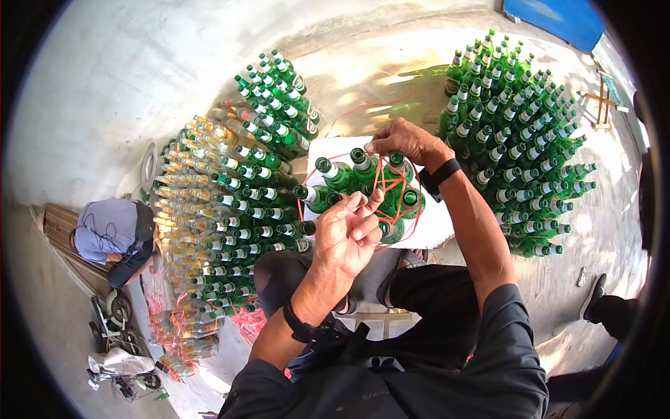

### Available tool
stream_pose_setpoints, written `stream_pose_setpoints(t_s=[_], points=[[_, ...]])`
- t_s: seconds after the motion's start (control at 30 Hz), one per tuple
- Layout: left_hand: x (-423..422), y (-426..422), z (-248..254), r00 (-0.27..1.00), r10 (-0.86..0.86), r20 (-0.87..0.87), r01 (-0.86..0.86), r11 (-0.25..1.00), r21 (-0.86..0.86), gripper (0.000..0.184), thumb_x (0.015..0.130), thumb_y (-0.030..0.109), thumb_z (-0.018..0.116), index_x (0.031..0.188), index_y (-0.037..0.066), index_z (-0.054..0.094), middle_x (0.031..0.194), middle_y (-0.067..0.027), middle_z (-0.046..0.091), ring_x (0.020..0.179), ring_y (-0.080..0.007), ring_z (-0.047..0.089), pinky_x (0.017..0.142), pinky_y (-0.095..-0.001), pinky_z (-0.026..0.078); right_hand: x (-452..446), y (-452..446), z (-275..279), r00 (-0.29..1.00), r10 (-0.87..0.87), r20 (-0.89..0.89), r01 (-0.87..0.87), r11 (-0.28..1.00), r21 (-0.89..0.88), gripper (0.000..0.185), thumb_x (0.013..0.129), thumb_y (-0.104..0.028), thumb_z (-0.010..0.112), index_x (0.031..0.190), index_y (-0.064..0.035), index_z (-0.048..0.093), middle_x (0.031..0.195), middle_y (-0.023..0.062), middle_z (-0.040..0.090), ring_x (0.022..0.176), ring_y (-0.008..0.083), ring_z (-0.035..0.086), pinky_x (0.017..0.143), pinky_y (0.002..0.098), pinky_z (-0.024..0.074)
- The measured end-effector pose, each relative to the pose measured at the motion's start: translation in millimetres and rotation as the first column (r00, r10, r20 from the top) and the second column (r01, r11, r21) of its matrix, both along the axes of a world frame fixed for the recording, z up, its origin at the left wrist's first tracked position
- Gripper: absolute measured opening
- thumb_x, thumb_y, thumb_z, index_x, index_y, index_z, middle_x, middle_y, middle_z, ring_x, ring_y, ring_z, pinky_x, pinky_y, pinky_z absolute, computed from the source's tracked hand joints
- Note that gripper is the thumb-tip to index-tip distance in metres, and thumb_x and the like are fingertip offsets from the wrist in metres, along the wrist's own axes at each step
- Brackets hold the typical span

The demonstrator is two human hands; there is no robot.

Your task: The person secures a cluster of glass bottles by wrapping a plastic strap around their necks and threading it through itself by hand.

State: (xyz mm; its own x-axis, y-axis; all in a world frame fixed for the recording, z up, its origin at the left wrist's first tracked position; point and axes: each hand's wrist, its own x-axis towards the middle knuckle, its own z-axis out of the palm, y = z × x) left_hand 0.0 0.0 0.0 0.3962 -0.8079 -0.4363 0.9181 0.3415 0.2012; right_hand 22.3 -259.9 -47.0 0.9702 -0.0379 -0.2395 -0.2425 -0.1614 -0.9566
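Several green glass bottles (340, 176) stand upright in a cluster on a white board (326, 146) before me. Red plastic string (392, 183) crosses between their necks and loops loosely around the group. My left hand (347, 234), palm turned up, is at the near side of the cluster, its fingers curled in a pinch where a strand of the string meets them. At the far side, my right hand (410, 142) reaches over the bottle tops. Its thumb and fingertips are pinched beside a bottle neck, where the string runs to them. The fingertips partly hide the strands.
Many green bottles (513, 146) stand on the floor at right. Another large group (269, 216), green and clear, stands at left. A bent-over person (112, 234) is at far left, near a bicycle (118, 314). Another person's shoe (594, 297) shows at right, below a small wooden stool (601, 101).
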Motion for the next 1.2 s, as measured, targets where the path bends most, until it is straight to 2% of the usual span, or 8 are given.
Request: stream_pose_setpoints(t_s=[0.07, 0.17, 0.37, 0.4, 0.6, 0.8, 1.0, 1.2], points=[[-6.7, -3.0, 5.7, 0.999, 0.042, -0.032, -0.042, 0.999, -0.006, 0.018, 0.098, 0.019, 0.065, 0.097, 0.001, 0.063, 0.115, -0.0158, 0.061, 0.054, -0.0105, 0.043, 0.050, -0.0235, 0.035, -1.8, 1.4, 0.4, 1.000, -0.025, -0.001, 0.025, 0.998, 0.057, 0.032, 0.082, -0.028, 0.084, 0.092, 0.0016, 0.078, 0.075, 0.0004, 0.067, 0.067, 0.0095, 0.055, 0.062, 0.0274, 0.0445], [-6.8, -5.9, 9.7, 0.995, 0.096, 0.009, -0.096, 0.986, 0.135, 0.016, 0.097, 0.017, 0.066, 0.095, 0.001, 0.062, 0.111, -0.0170, 0.062, 0.055, -0.0106, 0.043, 0.050, -0.0233, 0.035, 0.9, 5.2, -3.9, 0.998, -0.057, -0.004, 0.057, 0.985, 0.164, 0.030, 0.081, -0.024, 0.084, 0.092, 0.0031, 0.077, 0.076, 0.0009, 0.068, 0.067, 0.0095, 0.057, 0.063, 0.0271, 0.0458], [2.9, -2.0, 11.0, 0.991, 0.100, 0.089, -0.118, 0.967, 0.227, 0.018, 0.095, 0.015, 0.067, 0.098, -0.001, 0.060, 0.108, -0.0176, 0.062, 0.061, -0.0135, 0.051, 0.050, -0.0240, 0.037, 2.6, 4.0, -9.4, 0.999, -0.049, 0.016, 0.044, 0.968, 0.246, 0.026, 0.082, -0.021, 0.083, 0.093, 0.0026, 0.077, 0.077, 0.0016, 0.070, 0.069, 0.0094, 0.059, 0.064, 0.0259, 0.0468], [2.1, -1.3, 13.9, 0.986, 0.086, 0.140, -0.119, 0.962, 0.247, 0.017, 0.096, 0.013, 0.065, 0.101, -0.003, 0.060, 0.105, -0.0158, 0.063, 0.067, -0.0154, 0.055, 0.052, -0.0247, 0.038, 1.6, 3.6, -8.1, 0.999, -0.050, 0.014, 0.045, 0.972, 0.229, 0.025, 0.082, -0.020, 0.082, 0.092, 0.0024, 0.077, 0.077, 0.0014, 0.069, 0.068, 0.0093, 0.059, 0.064, 0.0259, 0.0463], [6.4, -5.9, 12.1, 0.972, 0.029, 0.233, -0.102, 0.945, 0.312, 0.018, 0.099, 0.009, 0.059, 0.106, -0.006, 0.063, 0.097, -0.0104, 0.064, 0.076, -0.0147, 0.057, 0.056, -0.0262, 0.039, 2.2, 4.5, -7.3, 0.999, -0.048, 0.017, 0.044, 0.983, 0.176, 0.024, 0.082, -0.021, 0.083, 0.089, 0.0015, 0.077, 0.073, -0.0002, 0.067, 0.066, 0.0083, 0.056, 0.061, 0.0262, 0.0437], [7.8, -6.0, 12.6, 0.942, -0.019, 0.336, -0.121, 0.912, 0.391, 0.021, 0.100, 0.007, 0.054, 0.111, -0.008, 0.063, 0.097, -0.0085, 0.064, 0.075, -0.0130, 0.056, 0.057, -0.0259, 0.040, 0.7, 4.5, -7.6, 0.998, -0.059, 0.006, 0.057, 0.984, 0.170, 0.026, 0.082, -0.022, 0.083, 0.086, 0.0017, 0.076, 0.071, -0.0010, 0.065, 0.065, 0.0076, 0.055, 0.059, 0.0263, 0.0428], [4.4, -10.7, 19.7, 0.922, -0.033, 0.386, -0.158, 0.877, 0.453, 0.031, 0.099, 0.005, 0.054, 0.126, -0.009, 0.058, 0.099, -0.0088, 0.063, 0.074, -0.0126, 0.056, 0.057, -0.0252, 0.041, 0.9, 4.0, -11.8, 0.997, -0.064, 0.045, 0.055, 0.982, 0.178, 0.024, 0.083, -0.021, 0.082, 0.087, 0.0027, 0.076, 0.072, -0.0003, 0.066, 0.065, 0.0076, 0.055, 0.060, 0.0265, 0.0436], [5.1, -16.1, 22.0, 0.803, -0.226, 0.551, -0.105, 0.856, 0.505, 0.041, 0.092, 0.001, 0.061, 0.131, -0.012, 0.053, 0.095, -0.0072, 0.060, 0.070, -0.0113, 0.056, 0.052, -0.0251, 0.041, 1.2, 5.7, -12.3, 0.996, -0.066, 0.063, 0.052, 0.976, 0.209, 0.024, 0.084, -0.020, 0.080, 0.088, 0.0035, 0.076, 0.073, 0.0002, 0.067, 0.066, 0.0077, 0.056, 0.061, 0.0261, 0.0441]])
